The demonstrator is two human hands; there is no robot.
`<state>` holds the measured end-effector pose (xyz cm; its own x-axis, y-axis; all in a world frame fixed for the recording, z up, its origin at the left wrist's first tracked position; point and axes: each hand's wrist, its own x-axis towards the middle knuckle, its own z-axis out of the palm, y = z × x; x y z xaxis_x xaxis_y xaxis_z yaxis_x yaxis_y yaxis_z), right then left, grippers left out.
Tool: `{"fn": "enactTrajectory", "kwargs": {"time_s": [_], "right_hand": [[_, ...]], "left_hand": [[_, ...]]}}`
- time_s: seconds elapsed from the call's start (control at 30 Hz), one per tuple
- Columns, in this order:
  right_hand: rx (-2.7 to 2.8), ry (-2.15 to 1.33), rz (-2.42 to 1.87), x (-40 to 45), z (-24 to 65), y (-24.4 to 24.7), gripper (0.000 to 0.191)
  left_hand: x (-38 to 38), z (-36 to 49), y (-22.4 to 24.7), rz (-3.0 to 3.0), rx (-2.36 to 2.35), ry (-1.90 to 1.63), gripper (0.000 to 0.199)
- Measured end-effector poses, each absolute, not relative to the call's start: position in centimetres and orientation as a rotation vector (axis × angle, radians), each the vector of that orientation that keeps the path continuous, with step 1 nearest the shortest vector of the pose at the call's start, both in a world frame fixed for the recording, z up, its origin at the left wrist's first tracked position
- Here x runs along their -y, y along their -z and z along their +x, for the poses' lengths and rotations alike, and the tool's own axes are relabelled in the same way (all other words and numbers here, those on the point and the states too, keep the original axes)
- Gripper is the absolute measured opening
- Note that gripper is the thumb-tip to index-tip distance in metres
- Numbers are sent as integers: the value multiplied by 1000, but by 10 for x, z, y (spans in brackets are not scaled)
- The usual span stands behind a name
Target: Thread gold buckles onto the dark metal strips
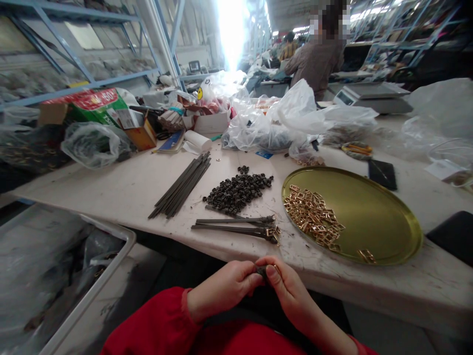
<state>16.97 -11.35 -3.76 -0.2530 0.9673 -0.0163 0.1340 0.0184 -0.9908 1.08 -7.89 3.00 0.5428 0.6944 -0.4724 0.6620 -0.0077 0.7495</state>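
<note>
Red sleeves [155, 323] at the bottom, so what are those two hands up to?

– Both closed, fingertips bunched together. Left hand [229, 286] and right hand [288, 291] are pinching a small dark piece [261, 270] between them, just off the near edge of the table [111, 187]. Bit of gold peeks out by the right fingertips, too covered to say what it is.

ok and on the table itself?

– Closest to the near edge: a few dark straps [232, 229] lying along it, gold buckles [275, 233] at their right ends. Right of those there's a round gold-coloured tray [377, 212] with loose buckles [312, 217] heaped by its left rim and a few more by its near rim.

Past the straps?

– Pile of small dark loops [236, 192] mid-table. To its left, a bundle of flat dark strips [181, 187], lying slanted.

Far edge looks messy lol

– Yep, plastic bags [258, 130] bunched there, a scale [373, 93] further right, and beyond the table a person [314, 64] in a brownish top.
</note>
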Motion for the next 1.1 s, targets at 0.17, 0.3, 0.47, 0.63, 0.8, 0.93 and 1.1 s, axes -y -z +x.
{"fn": "enactTrajectory", "kwargs": {"time_s": [0.17, 0.3, 0.47, 0.63, 0.8, 0.93, 1.1], "right_hand": [[1502, -1280, -1139, 117, 167, 38, 35], [1248, -1475, -1167, 116, 169, 34, 44], [834, -1814, -1015, 112, 169, 28, 37], [815, -1790, -1028, 111, 165, 27, 32], [1122, -1410, -1208, 103, 166, 35, 31], [1242, -1064, -1386, 81, 181, 46, 33], [1471, -688, -1595, 38, 198, 63, 36]], "left_hand": [[83, 14, -24, 1819, -1171, -116, 26], [81, 7, -30, 1870, -1210, -116, 24], [82, 1, -37, 1776, -1197, -52, 29], [81, 2, -29, 1729, -1220, -41, 34], [73, -4, -16, 1857, -1339, -67, 27], [47, -6, -6, 2110, -1501, -170, 17], [2, 8, 18, 2453, -1483, -228, 18]]}}
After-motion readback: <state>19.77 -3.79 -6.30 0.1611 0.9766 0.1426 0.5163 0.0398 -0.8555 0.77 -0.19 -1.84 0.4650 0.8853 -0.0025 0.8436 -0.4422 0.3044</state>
